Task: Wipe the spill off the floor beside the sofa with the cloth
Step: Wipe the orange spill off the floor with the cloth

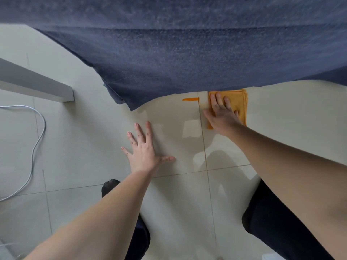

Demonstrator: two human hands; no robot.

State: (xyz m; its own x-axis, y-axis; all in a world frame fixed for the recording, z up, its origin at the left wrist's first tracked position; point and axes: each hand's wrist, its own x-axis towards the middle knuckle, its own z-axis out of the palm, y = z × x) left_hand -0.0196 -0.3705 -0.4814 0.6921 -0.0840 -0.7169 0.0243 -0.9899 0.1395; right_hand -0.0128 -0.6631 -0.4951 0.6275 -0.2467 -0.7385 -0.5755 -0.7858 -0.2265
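A folded orange cloth (239, 104) lies flat on the pale tiled floor (281, 128), right against the foot of the dark blue sofa (169, 59). My right hand (220, 111) presses down on the cloth's left part with fingers spread. A short orange streak of spill (190, 99) sits on the tile just left of the cloth, close to the sofa's edge. My left hand (144, 147) rests palm-down on the bare floor nearer to me, fingers apart, holding nothing.
A white furniture leg or panel (37, 85) juts in from the left. A pale cable (35, 145) loops over the floor at far left. My knees in dark trousers (277, 218) kneel at the bottom of the view.
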